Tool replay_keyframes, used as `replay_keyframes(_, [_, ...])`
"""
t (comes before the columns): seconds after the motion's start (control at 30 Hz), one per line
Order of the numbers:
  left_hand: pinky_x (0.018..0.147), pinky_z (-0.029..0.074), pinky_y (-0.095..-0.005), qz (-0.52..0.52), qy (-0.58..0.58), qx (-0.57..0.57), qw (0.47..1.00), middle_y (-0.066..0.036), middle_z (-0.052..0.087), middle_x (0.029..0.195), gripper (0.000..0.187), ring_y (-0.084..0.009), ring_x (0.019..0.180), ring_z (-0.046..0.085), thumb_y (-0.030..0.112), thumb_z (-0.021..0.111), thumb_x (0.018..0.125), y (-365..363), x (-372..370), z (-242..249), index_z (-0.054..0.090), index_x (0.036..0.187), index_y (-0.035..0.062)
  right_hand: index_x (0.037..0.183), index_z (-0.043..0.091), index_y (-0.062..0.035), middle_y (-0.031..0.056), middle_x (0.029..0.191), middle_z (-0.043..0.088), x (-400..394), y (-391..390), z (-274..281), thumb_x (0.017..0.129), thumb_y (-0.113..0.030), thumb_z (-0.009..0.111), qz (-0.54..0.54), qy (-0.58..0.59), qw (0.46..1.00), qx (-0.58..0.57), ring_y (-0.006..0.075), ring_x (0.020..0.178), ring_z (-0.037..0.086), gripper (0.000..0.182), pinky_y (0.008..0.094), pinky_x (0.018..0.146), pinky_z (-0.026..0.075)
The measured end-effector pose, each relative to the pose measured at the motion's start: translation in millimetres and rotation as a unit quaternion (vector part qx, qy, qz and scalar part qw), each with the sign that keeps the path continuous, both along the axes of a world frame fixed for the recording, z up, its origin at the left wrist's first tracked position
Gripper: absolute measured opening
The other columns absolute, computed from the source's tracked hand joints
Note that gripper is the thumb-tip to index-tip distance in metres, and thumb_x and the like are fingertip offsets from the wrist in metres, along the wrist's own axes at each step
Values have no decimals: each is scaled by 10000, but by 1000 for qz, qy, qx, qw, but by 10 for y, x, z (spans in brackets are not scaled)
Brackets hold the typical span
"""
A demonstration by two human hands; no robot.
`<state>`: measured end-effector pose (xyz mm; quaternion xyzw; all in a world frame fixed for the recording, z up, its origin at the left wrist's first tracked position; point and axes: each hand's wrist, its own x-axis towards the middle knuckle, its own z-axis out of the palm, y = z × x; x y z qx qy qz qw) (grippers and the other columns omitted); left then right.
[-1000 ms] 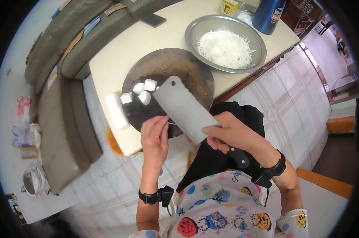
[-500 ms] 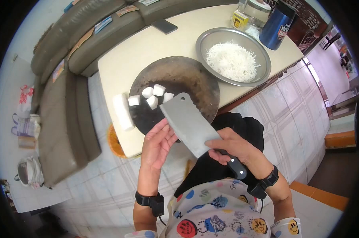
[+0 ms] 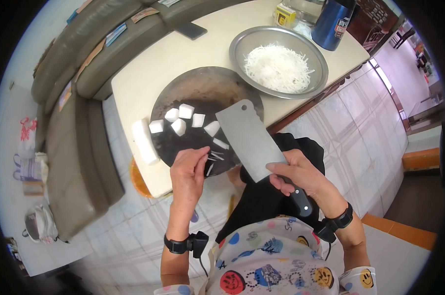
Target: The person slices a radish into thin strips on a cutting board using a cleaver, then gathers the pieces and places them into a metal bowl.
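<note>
Well — hands [image 3: 189, 169] slightly apart.

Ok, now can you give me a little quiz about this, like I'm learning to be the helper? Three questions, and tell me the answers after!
1. Pick one. What is the right hand holding?
a) a spoon
b) a cleaver
c) a rolling pin

2. True or false? The metal bowl has a heap of white shreds in it.

3. Fill in the gap. The left hand is near some white strips on the round, dark ____.

Key: 1 b; 2 true; 3 chopping board.
</note>
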<state>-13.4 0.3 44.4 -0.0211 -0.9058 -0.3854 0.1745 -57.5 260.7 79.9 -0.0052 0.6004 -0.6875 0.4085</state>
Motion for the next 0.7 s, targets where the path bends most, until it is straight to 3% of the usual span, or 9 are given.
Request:
replay_keyframes(0.3, [782,501,-319,-25,-60,-16,998,-126,665,963,222,-265,872,633,-54,716,736,13,190,54,679,947,6,757,596,42,58,600,584,-2,35,15,913,-110,551,-8,16,1000,8,68,395,464,223,223,379,396])
replay_keyframes(0.43, [782,504,-315,-3,-32,-70,997,-123,664,918,188,-262,877,637,-57,702,752,-112,165,-56,674,929,1,749,599,38,55,600,585,6,22,21,913,-114,551,-9,19,1000,0,66,395,465,229,223,380,398])
replay_keyframes(0.5, [766,509,-314,33,-46,-18,998,-134,671,925,194,-263,876,640,-68,676,772,-153,132,-68,678,955,-1,740,601,35,54,598,584,10,20,24,914,-114,551,-10,17,1000,4,65,396,466,234,224,379,400])
replay_keyframes(0.63, [798,490,-366,1,-1,11,1000,-126,679,951,249,-302,932,613,-74,641,763,-47,75,-35,679,993,12,740,602,35,55,596,585,17,30,19,915,-112,550,-16,16,1000,2,65,396,468,234,224,377,400])
replay_keyframes(0.7, [865,456,-394,-63,42,-87,993,-120,677,1024,297,-303,961,603,-66,635,761,-7,46,-55,675,1044,16,742,603,35,57,595,587,17,30,22,917,-109,549,-15,17,1000,5,66,396,469,233,223,378,400])
